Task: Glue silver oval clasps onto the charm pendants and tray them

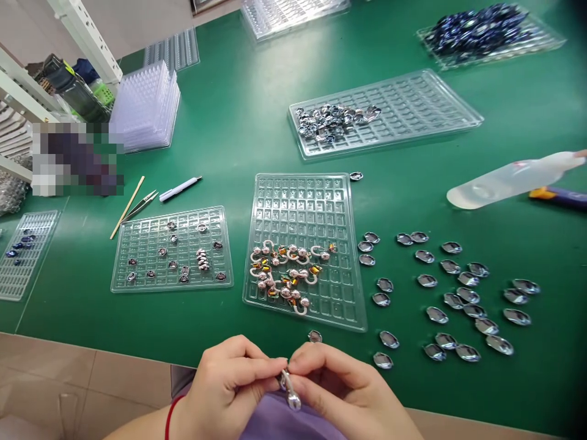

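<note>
My left hand (229, 379) and my right hand (342, 388) meet at the table's near edge, fingertips pinched together on one small shiny metal piece (288, 391) held over my lap. Just beyond them lies a clear compartment tray (316, 201) with several rose-gold curved pieces and amber stones (287, 272) heaped in its lower half. A single silver oval piece (314, 336) lies on the green mat between the tray and my hands. Several more silver oval pieces (452, 299) are spread over the mat to the right.
A smaller clear tray (147, 244) with scattered small parts sits at left, a stick, tweezers (140, 205) and a white pen (178, 188) behind it. Further back are a tray with silver parts (413, 107), stacked trays (147, 104) and a tray of dark blue pieces (481, 27). A plastic bottle (509, 180) lies at right.
</note>
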`<state>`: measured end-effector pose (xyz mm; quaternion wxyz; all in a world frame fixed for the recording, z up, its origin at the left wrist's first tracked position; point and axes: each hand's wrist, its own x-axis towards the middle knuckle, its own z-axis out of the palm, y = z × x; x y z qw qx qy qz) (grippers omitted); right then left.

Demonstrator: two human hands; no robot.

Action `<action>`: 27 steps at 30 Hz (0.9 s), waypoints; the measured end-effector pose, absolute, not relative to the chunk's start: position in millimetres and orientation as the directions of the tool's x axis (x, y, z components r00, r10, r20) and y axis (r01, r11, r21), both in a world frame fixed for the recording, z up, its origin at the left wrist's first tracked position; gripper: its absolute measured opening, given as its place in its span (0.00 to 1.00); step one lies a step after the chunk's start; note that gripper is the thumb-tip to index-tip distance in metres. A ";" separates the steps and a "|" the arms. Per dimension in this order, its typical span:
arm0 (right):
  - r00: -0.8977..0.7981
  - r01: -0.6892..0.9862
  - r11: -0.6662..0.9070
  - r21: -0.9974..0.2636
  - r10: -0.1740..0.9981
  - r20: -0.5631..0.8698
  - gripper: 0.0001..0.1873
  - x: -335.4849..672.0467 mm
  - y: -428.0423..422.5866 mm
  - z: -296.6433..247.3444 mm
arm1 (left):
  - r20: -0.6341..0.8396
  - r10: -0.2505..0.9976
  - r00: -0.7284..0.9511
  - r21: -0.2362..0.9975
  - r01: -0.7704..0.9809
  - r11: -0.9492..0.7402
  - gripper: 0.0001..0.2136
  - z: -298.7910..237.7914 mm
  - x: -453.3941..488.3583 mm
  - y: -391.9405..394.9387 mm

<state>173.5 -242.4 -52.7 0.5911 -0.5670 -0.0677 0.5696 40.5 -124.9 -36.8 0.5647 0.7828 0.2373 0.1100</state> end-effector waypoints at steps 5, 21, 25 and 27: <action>0.291 -0.681 -0.230 -0.695 0.786 -0.545 0.13 169.4 -243.5 -63.1 | -0.135 0.562 0.816 0.961 0.246 -0.126 0.11 -43.2 40.3 -128.0; 0.307 -0.134 0.009 -0.991 0.951 -0.033 0.11 176.2 -236.0 -72.7 | -0.118 0.622 0.774 0.982 0.184 -0.042 0.10 -51.1 42.9 -131.6; 0.345 -0.038 0.066 -0.997 0.937 0.049 0.12 173.8 -233.2 -73.9 | -0.068 0.582 0.810 0.981 0.161 -0.109 0.14 -53.2 43.1 -131.4; 0.358 0.035 0.105 -0.994 0.927 0.111 0.11 173.2 -232.5 -74.0 | -0.037 0.549 0.835 0.985 0.122 -0.119 0.19 -52.9 45.3 -129.9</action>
